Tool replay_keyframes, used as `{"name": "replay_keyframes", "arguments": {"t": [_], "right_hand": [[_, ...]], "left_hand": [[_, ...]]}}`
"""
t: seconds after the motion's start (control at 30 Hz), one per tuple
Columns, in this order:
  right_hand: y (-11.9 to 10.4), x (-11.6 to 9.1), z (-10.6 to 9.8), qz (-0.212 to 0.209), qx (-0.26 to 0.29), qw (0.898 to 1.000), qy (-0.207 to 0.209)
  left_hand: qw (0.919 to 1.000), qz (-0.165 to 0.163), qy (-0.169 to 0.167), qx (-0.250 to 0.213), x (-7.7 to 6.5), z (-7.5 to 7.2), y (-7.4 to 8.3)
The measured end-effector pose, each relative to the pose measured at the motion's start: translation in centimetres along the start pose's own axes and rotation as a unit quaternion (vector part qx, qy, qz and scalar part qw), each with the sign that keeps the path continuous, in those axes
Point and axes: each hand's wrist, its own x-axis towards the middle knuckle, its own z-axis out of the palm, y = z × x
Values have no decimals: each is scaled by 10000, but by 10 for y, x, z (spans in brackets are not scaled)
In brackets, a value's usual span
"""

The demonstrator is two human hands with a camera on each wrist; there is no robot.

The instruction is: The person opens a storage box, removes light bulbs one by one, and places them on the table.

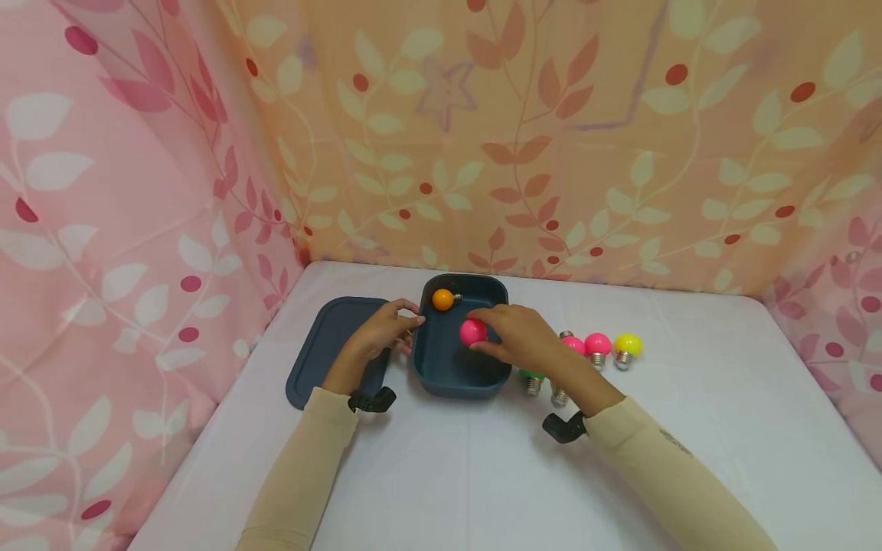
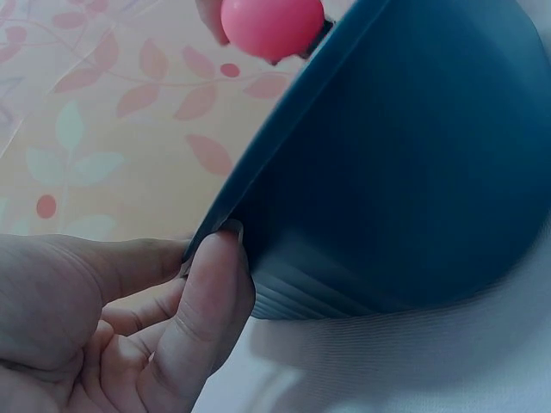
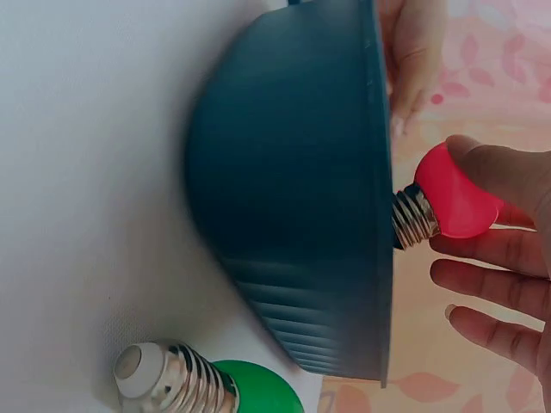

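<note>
A dark blue plastic container [image 1: 460,375] stands on the table, with an orange light bulb [image 1: 443,299] lying inside near its far end. My left hand [image 1: 386,329] pinches the container's left rim between thumb and fingers, as the left wrist view shows up close. Over the container, my right hand [image 1: 520,337] holds a pink light bulb [image 1: 473,332] by its round globe. In the right wrist view that bulb's metal screw base [image 3: 414,217] points toward the container opening, right at the rim.
The blue lid [image 1: 322,344] lies left of the container. To the right sit several more bulbs: a pink one [image 1: 597,343], a yellow one [image 1: 628,346] and a green one [image 3: 263,389], the green close beside the container wall. Floral cloth [image 1: 482,153] hangs behind the table.
</note>
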Motion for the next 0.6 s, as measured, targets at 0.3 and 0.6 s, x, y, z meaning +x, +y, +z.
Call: {"name": "replay_keyframes", "arguments": {"t": [0.3, 0.6], "right_hand": [[-5, -17, -13, 166, 285, 9988, 354], [0, -35, -17, 440, 1450, 9873, 483]], "left_hand": [[10000, -70, -5, -10, -2, -1, 1], [10000, -66, 44, -10, -1, 1, 1]]}}
